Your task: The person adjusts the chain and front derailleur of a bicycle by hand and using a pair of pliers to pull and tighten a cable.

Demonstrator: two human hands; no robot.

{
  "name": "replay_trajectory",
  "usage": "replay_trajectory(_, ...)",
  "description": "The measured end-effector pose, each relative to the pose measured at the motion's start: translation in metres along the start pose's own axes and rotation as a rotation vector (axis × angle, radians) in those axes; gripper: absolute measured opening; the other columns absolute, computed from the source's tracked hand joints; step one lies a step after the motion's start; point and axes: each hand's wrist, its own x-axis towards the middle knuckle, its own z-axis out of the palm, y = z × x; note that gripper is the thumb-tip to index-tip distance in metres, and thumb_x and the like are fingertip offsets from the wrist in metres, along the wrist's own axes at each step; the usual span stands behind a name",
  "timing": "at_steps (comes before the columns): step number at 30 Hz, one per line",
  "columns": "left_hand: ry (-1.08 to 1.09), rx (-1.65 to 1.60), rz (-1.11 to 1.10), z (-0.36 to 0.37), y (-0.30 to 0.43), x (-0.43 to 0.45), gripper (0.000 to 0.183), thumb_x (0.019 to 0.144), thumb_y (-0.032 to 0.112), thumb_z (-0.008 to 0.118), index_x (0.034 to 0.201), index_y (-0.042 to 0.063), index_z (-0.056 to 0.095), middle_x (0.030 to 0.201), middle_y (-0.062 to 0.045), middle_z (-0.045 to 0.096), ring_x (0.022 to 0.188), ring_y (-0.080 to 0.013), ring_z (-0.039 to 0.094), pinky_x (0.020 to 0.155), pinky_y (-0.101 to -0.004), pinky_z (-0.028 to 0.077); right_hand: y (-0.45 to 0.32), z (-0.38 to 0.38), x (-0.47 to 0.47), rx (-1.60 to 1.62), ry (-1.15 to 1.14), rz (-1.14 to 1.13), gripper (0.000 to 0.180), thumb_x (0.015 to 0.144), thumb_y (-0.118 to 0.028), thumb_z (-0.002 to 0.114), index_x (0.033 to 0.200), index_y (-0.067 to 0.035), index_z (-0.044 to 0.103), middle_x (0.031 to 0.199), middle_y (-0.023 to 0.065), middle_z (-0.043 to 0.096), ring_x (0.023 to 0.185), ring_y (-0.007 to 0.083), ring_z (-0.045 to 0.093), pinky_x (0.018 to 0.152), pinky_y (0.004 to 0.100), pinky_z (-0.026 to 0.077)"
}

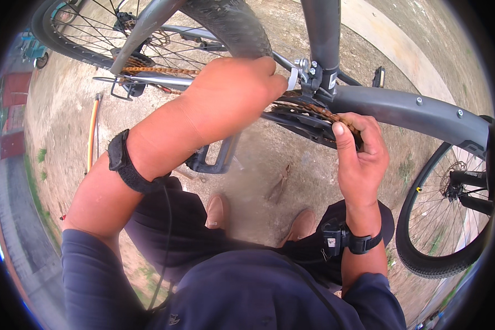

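My right hand pinches the rusty bicycle chain between thumb and fingers at the front of the black chainring. My left hand is curled over the chain's upper run, just behind the seat tube; its fingertips are hidden, so what it grips does not show. Right beside its knuckles are a white part and the front derailleur. Orange-brown rust covers the chain back to the rear sprockets. Below my left wrist sits a black pedal.
The grey frame's down tube runs right towards the front wheel. At upper left is the rear wheel. Between my shoes and the bicycle lie a plier-like tool and a wrench. An orange-yellow rod-like object lies at left.
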Motion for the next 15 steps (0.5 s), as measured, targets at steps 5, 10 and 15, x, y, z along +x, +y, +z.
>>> replay_trajectory(5,0.023,0.020,-0.016,-0.0023,0.0014,-0.0007,0.015,0.083,0.006,0.063,0.097,0.007,0.068,0.089,-0.011,0.064,0.082,-0.0333,0.070,0.070,-0.0446,0.058,-0.0009,-0.0001,-0.0003,0.013,0.004,-0.002,0.014,0.092,-0.009,0.077,0.101,0.000,0.072,0.091,0.0092,0.066,0.085,0.0197,0.061,0.079,0.0305,0.050)
replay_trajectory(10,0.061,0.017,-0.018,-0.0036,0.0039,-0.0042,0.016,0.083,0.006,0.063,0.097,0.007,0.068,0.089,-0.011,0.063,0.086,-0.0326,0.070,0.072,-0.0439,0.058,-0.0031,-0.0011,-0.0009,0.006,-0.005,0.005,0.014,0.092,-0.010,0.077,0.102,-0.001,0.072,0.091,0.0087,0.067,0.085,0.0193,0.061,0.078,0.0304,0.050)
replay_trajectory(15,0.015,0.035,-0.004,-0.0057,0.0061,0.0012,0.015,0.083,0.007,0.062,0.097,0.008,0.068,0.090,-0.011,0.062,0.086,-0.0321,0.069,0.072,-0.0437,0.058,0.0008,-0.0023,-0.0006,0.012,0.004,-0.001,0.015,0.092,-0.010,0.077,0.102,-0.001,0.073,0.092,0.0081,0.067,0.085,0.0183,0.062,0.078,0.0295,0.051)
